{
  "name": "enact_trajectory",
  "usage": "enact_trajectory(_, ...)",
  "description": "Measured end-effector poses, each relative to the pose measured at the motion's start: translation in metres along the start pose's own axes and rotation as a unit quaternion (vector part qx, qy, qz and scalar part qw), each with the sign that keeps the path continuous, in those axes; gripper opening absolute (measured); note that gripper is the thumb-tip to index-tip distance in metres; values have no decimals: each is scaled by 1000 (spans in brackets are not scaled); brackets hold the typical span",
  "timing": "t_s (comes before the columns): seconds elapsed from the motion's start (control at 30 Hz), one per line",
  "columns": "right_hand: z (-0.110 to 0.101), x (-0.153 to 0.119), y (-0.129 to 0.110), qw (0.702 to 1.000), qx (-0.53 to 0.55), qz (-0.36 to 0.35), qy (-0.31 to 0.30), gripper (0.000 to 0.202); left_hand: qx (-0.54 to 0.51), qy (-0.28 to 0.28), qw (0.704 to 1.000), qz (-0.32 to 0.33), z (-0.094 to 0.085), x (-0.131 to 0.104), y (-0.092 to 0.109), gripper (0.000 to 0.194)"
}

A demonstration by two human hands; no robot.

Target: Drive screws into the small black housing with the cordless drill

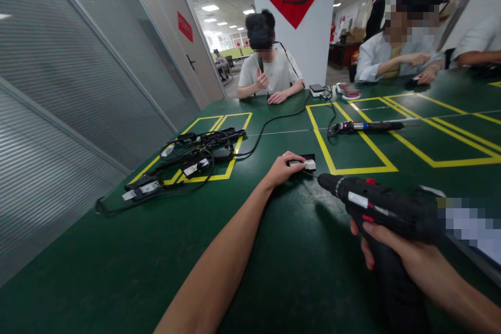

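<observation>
My left hand (285,168) reaches out to the middle of the green table and grips a small black case (310,158) with a white label, holding it down against the tabletop. Its fingers cover part of the case. In my right hand (395,242) is a black cordless drill (376,206) with red accents, my fingers wrapped around its handle. The drill lies nearly level, its chuck pointing left. A thin bit runs from the chuck to the near edge of the case; whether it touches a screw is too small to tell.
Black cased devices and tangled cables (195,154) lie at the left by yellow tape. An electric screwdriver (370,126) rests at the right, beyond the drill. A blurred-out item (475,227) sits at the right edge. Co-workers (270,70) sit across the table (117,255).
</observation>
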State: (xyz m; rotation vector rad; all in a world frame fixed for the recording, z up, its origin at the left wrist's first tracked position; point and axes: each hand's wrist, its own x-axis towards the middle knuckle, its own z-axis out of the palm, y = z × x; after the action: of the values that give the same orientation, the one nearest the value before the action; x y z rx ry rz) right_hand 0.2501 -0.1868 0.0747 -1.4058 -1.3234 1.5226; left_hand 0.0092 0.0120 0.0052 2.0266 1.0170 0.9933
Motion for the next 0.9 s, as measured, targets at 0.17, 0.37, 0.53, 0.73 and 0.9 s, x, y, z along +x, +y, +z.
enact_trajectory(0.17, 1, 0, -1, 1000, 7, 5, 8, 31, 4, 4, 1000, -6, 0, 1, 0, 33)
enact_trajectory(0.37, 3, -1, -1, 999, 22, 17, 24, 30, 10, 5, 1000, -13, 0, 0, 4, 33)
enact_trajectory(0.53, 4, -1, -3, 1000, 10, 6, 19, 31, 18, 4, 1000, -18, -1, -1, 7, 32)
enact_trajectory(0.73, 3, -1, -3, 1000, 12, 9, 8, 32, 16, 3, 1000, -10, -1, 0, 6, 32)
enact_trajectory(0.9, 4, -1, -4, 1000, 8, 2, 12, 33, 13, 2, 1000, -18, 1, 0, 4, 33)
